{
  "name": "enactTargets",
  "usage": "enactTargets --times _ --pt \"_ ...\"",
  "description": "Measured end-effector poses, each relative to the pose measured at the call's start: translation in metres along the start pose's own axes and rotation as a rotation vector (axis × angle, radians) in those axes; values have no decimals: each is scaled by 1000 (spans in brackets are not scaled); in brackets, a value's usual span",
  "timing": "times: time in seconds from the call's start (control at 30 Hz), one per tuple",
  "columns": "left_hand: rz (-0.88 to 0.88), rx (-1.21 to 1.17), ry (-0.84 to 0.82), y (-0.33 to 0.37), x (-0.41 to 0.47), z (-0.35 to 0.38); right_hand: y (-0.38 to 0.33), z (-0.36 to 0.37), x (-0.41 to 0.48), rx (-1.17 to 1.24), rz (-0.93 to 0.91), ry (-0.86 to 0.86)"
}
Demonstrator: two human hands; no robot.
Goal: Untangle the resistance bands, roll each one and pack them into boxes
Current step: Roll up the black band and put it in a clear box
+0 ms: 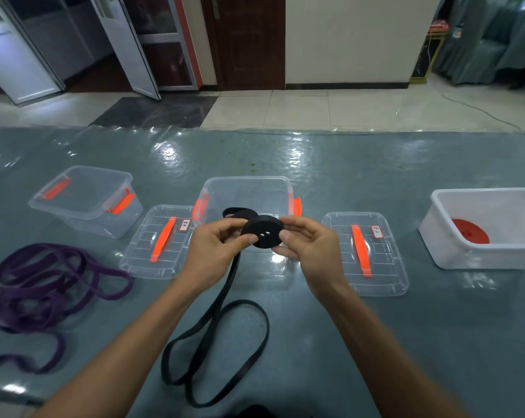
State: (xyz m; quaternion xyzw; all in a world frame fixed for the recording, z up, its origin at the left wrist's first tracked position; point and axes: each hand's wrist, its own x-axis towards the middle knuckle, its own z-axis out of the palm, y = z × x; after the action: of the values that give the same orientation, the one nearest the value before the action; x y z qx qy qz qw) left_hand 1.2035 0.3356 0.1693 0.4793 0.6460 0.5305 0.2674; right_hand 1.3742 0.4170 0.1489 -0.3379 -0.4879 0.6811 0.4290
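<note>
While black band [208, 324] is only part rolled, its coil [262, 233] is pinched above desk [315, 342] centre by curled fingers [245, 240] of left hand [216, 247] and right hand [308, 245]; tail trails near. Red band [470, 232] rolled, packed in white box [436, 233], right. Purple band [44, 285] tangled, left; rolling, packing outstanding.

black band [262, 233]: matt rubber | boxes [246, 194]: clear glossy plastic | table cover [376, 164]: shiny film | purple band [44, 285]: matt

A small white red-edged label [185, 225] sits on the left clear plastic lid with an orange handle [140, 260]. A second white red-edged label [376, 231] sits on the right clear plastic lid [386, 282]. The writing on both is too blurred to read.
</note>
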Motion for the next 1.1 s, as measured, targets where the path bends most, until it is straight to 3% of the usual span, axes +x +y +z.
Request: enactTargets --times 0.07,0.23,0.3,0.37,0.5,0.57,0.63,0.77,0.87,0.93,1.1 --pt "-1 50 11 -4 1 -2 5 2 -4 -13 -1 -13" --pt "185 314 -141 0 3 -6 9 -7 2 -718 -441 -172" --pt "202 315 -136 3 6 -5 7 -6 4 -756 -495 -178" --pt "146 219 -90 4 8 -5 0 -5 5 -566 -358 -130" --pt "11 -37 -58 11 11 -1 -9 -1 3 125 98 -92" --pt "-25 -31 -71 10 12 -2 -5 -1 3 209 191 -110" --pt "-21 105 -99 5 12 -4 -1 -3 2 22 144 -127" --pt "95 375 -216 -3 12 -7 3 -10 5 -752 -330 -173" --pt "148 402 -238 -6 13 -6 2 -11 10 -903 -441 -259" --pt "141 345 -215 -9 11 -4 0 -13 11 -789 -378 -222" --pt "19 69 -58 -12 6 0 -1 -8 3 -34 114 -110"
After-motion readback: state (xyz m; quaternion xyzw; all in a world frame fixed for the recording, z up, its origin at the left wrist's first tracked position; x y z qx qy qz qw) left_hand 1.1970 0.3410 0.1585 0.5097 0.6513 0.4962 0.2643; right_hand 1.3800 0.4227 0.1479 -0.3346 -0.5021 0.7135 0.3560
